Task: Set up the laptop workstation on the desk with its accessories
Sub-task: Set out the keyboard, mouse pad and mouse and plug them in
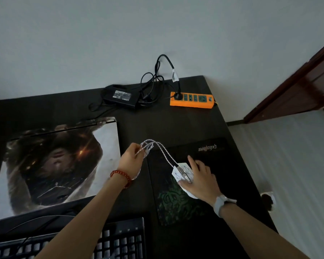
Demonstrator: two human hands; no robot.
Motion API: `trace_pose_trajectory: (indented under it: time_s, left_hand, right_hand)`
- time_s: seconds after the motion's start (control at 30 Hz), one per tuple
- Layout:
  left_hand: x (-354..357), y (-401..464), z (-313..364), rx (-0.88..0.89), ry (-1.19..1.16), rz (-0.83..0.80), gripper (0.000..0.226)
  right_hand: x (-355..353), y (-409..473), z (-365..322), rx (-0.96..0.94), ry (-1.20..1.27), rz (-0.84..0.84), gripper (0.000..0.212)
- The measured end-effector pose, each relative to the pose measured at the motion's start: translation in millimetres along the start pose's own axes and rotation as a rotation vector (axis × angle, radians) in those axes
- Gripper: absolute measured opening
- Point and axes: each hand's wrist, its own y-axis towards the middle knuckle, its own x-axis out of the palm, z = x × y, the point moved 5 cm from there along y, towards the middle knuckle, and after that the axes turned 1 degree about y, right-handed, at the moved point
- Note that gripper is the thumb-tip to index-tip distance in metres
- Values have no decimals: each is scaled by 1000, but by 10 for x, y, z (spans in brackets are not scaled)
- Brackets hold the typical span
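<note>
Keyboard (118,240) nearest, at desk (176,124) front edge. Left hand (131,159) pinches looped mouse cable (157,148); right hand (200,176), fingers relaxed, rests on white mouse (180,172) atop mousepad (195,206) nr desk's right edge.

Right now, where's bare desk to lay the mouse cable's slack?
Bare desk lies between the laptop, mouse pad and orange power strip. A narrower strip runs between laptop and pad. Crowded: back edge around the power adapter and its cords.
</note>
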Motion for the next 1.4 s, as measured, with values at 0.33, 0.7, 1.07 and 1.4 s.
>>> trace_pose_trajectory:
  time_s: [0.33,0.7,1.07,1.4]
  left_hand:
    - [-4,20,143,32,-252,39,29]
    - [19,62,148,146,-390,137,13]
    - [-15,-286,189,826,223,-58,19]
    - [6,-500,105,1088,480,-266,31]
  right_hand:
    - [58,-207,-115,-116,-155,261,85]
    - [104,-238,-6,26,-229,75,76]
    - [-558,758,-617,225,1040,-259,45]
    - [-367,897,-1514,382,1360,-674,30]
